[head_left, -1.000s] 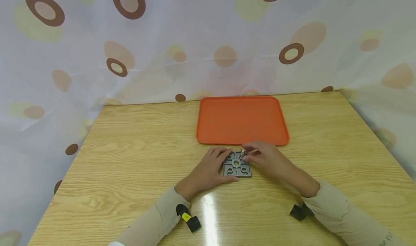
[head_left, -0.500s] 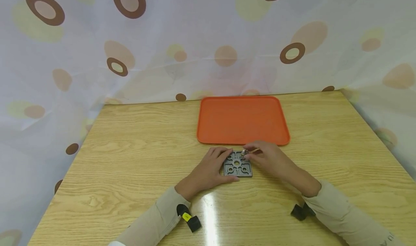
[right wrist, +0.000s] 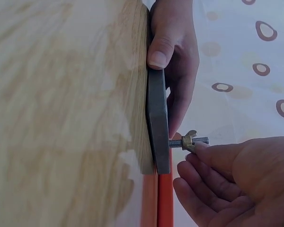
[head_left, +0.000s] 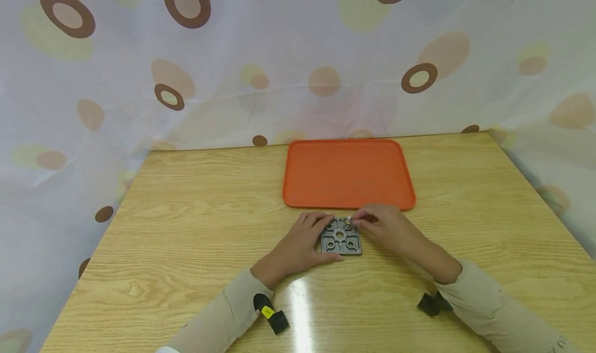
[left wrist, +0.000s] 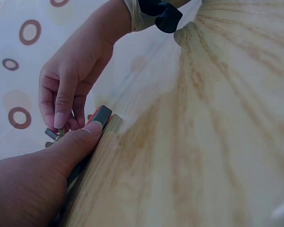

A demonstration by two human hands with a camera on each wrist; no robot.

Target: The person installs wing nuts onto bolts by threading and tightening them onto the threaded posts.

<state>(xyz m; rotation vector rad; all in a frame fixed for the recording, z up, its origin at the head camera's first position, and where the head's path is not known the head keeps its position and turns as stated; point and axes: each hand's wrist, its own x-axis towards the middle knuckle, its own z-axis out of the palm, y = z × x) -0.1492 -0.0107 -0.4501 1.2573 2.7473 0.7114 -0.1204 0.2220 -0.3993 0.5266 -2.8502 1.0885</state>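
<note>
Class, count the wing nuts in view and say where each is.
1. The wing nut, pinched by the right hand, is on the bolt at the far right corner of the metal plate. Others could be hidden.

I can pass: tabletop (head_left: 388,278) off near-right corner of metal plate (head_left: 340,241) | blocking: my left hand (head_left: 300,243), left side; bolt (right wrist: 176,143), far-right corner

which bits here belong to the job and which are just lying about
In use: metal plate, gripped by the left hand; bolt projecting from it; wing nut on the bolt, pinched by the right hand.
Seemingly uninvolved: orange tray, patterned backdrop
</note>
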